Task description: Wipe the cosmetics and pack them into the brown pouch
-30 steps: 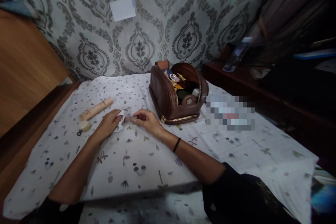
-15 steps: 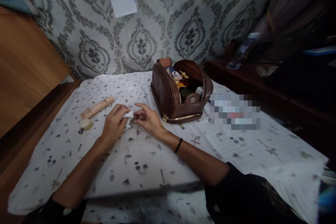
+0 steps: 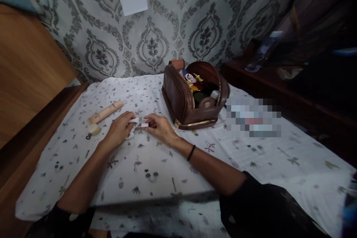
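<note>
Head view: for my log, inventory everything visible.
Bag: 1, brown, centre
Contents: several, mixed, in bag
Tube: 1, beige, left
Round item: 1, yellowish, by tube
Tissue: 1, white, left of bag
Small piece: 1, pale, by tissue
Patch: 1, pixelated, right
Cloth: 1, white, under bag
Wall: 1, grey, behind
Card: 1, white, wall
Panel: 1, brown, left
Fabric: 1, blue, upper left
Ledge: 1, dark, right
Bottle: 1, clear, ledge
Wristband: 1, black, right wrist
Sleeves: 2, black, below
Left hand: 1, holding tissue
Right hand: 1, holding small piece
</note>
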A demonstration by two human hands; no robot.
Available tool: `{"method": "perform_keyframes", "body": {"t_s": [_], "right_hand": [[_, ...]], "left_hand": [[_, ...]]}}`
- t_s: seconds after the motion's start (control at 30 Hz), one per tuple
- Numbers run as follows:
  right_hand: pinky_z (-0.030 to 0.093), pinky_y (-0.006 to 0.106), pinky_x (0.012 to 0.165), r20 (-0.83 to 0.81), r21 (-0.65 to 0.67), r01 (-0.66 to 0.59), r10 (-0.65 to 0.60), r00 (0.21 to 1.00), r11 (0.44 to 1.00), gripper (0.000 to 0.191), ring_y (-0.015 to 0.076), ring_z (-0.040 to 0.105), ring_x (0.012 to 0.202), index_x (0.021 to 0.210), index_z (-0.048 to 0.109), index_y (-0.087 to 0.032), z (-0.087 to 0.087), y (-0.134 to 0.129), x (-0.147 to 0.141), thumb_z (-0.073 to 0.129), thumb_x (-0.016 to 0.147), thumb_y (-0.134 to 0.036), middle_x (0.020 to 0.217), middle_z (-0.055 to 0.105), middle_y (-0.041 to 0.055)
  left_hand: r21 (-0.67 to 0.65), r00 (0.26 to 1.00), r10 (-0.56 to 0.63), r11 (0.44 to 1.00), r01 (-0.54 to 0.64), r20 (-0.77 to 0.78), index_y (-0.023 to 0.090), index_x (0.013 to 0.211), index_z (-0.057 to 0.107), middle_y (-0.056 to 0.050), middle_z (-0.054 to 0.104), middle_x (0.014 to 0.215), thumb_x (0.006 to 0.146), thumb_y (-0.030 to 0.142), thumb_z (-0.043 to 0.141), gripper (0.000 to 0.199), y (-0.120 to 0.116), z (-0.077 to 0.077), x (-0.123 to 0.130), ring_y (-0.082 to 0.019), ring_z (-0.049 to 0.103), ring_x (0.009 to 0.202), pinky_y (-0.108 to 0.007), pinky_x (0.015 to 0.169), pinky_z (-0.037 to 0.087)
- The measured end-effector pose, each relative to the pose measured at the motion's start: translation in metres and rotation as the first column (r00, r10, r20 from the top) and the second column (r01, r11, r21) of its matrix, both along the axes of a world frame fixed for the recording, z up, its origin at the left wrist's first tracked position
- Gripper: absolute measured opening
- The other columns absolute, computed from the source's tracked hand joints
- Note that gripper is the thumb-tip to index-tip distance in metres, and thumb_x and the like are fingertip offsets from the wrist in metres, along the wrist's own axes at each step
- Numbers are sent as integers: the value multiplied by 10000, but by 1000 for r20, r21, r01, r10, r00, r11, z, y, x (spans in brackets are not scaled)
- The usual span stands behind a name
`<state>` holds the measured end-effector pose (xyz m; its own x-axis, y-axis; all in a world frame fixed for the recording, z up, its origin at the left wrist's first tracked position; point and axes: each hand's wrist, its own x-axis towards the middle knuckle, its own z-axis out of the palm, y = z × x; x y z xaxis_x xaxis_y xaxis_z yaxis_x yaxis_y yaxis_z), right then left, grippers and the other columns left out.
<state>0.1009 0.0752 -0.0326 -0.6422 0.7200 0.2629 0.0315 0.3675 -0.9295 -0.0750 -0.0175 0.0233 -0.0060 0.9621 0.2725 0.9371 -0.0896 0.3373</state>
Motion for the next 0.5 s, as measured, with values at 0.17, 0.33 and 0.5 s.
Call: {"method": "perform_keyframes", "body": {"t_s": [0.17, 0.33, 0.5], "right_hand": [[529, 265, 704, 45, 88, 28, -32, 998, 996, 141, 132, 620, 707, 869, 722, -189, 2, 1, 1, 750, 735, -159, 835, 661, 15], [534, 270, 682, 57, 68, 32, -36, 998, 997, 128, 114, 618, 682, 833, 724, -169, 2, 1, 2, 750, 717, -124, 999, 633, 56], [461, 242, 657, 40, 104, 12, -16, 999, 995, 178, 126, 571, 672, 939, 746, -207, 2, -1, 4, 736, 764, -185, 752, 633, -11]], "left_hand": [[10, 996, 50, 999, -50, -70, 229, 895, 519, -39, 617, 906, 888, 195, 432, 94, -1, -1, -7, -237, 600, 877, -343, 741, 427], [-38, 981, 84, 995, -92, -176, 235, 887, 516, -53, 620, 907, 877, 146, 418, 133, -1, -5, -14, -249, 601, 872, -344, 722, 436], [-47, 958, 131, 988, -148, -256, 239, 863, 536, -53, 614, 876, 847, 106, 422, 175, 0, -15, -26, -244, 601, 837, -332, 699, 448]]}}
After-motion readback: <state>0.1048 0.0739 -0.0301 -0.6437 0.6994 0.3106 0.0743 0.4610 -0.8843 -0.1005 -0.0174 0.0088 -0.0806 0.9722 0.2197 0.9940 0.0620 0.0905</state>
